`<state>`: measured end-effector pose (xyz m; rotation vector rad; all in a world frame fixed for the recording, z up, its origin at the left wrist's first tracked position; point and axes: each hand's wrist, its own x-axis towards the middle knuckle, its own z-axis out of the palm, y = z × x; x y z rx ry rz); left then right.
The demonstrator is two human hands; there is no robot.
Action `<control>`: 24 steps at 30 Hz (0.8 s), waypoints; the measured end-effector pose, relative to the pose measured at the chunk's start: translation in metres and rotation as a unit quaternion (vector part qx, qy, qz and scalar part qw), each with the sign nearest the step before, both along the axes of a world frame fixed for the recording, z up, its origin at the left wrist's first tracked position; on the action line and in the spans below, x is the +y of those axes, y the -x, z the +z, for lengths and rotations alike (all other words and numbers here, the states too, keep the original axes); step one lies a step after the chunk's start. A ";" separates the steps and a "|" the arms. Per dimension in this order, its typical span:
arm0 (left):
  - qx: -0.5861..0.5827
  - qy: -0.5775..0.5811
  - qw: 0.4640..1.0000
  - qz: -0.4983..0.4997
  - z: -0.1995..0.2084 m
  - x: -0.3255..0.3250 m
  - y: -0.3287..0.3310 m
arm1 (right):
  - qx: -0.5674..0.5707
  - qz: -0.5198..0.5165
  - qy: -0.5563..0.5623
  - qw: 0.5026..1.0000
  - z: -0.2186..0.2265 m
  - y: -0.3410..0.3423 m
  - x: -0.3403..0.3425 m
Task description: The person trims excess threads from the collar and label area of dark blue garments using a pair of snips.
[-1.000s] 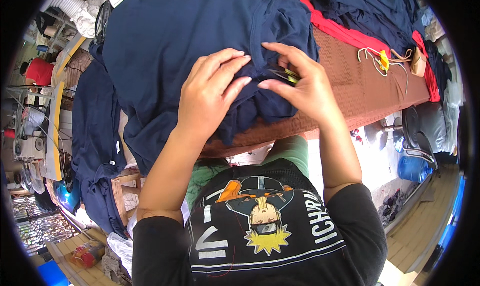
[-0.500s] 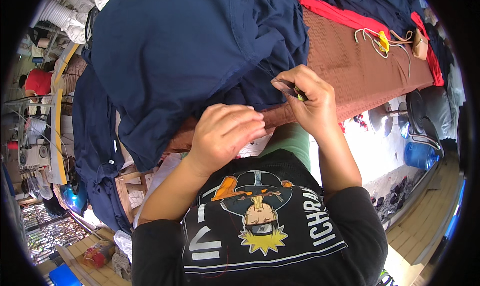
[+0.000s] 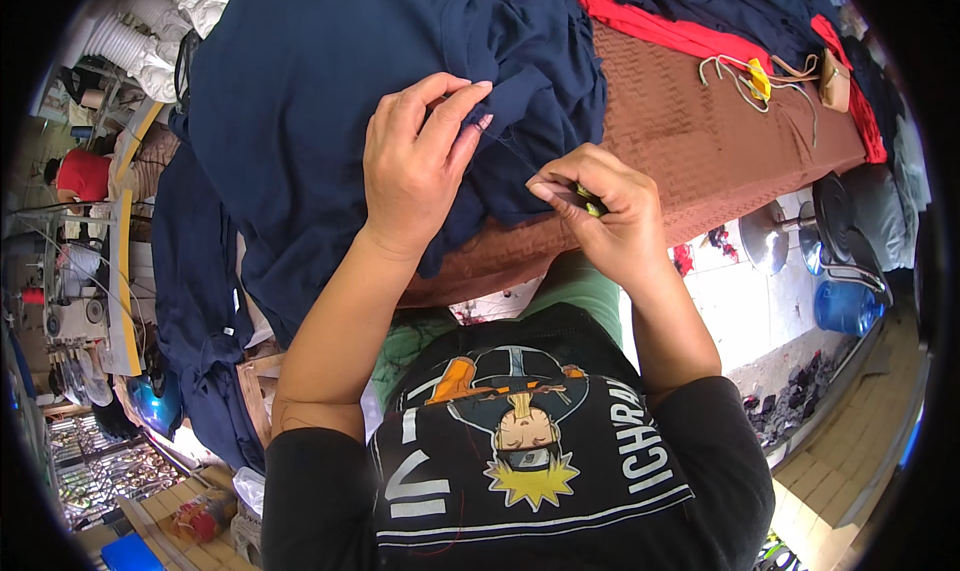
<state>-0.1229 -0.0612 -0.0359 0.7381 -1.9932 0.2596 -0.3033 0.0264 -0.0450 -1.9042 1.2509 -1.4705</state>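
Note:
A large navy blue garment [image 3: 300, 101] lies bunched on the brown cloth-covered table [image 3: 690, 121] before me. My left hand [image 3: 415, 156] reaches over it, thumb and forefinger closing on a fold of the navy cloth near a seam. To the right, at the table's near edge, my right hand [image 3: 605, 201] is closed round a small tool with a yellow-green part [image 3: 590, 203], apparently thread snips; its blades are mostly hidden by the fingers. A thin dark thread seems to run from the cloth toward my right fingertips.
On the table's far right are a red strip of cloth [image 3: 680, 33], pale cords with a yellow piece [image 3: 759, 79] and a small tan box-like object [image 3: 834, 81]. A blue water jug [image 3: 846, 307] stands on the floor at right. A person in red [image 3: 82, 174] is at far left.
My left hand has moved up and forward from the table edge onto the navy garment, taking a fold of it. My right hand has shifted slightly left and down, still holding the small tool.

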 end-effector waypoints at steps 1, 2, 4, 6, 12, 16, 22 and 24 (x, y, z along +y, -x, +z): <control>0.005 0.002 1.000 -0.004 0.000 -0.001 0.001 | 0.004 0.008 0.004 1.000 0.002 -0.002 0.001; 0.010 0.003 1.000 -0.008 0.000 -0.002 0.002 | -0.003 0.018 0.011 1.000 0.004 -0.004 0.001; 0.012 0.002 1.000 -0.012 0.001 -0.003 0.003 | -0.018 0.037 0.025 0.999 0.005 -0.011 0.000; 0.017 -0.002 1.000 -0.020 0.001 -0.003 0.005 | 0.006 0.055 0.028 0.998 0.010 -0.014 -0.001; 0.016 -0.035 0.998 -0.045 0.006 -0.004 0.007 | 0.027 0.126 0.054 0.990 0.018 -0.033 -0.001; 0.032 -0.210 0.975 -0.060 0.021 -0.003 -0.002 | 0.195 0.257 0.020 0.946 0.033 -0.020 0.000; 0.040 -0.418 0.903 -0.088 0.034 -0.014 -0.014 | 0.182 0.107 -0.010 0.978 0.060 0.008 -0.022; 0.052 -0.442 0.889 -0.109 0.035 -0.016 -0.015 | 0.190 0.054 0.031 0.980 0.064 0.016 -0.033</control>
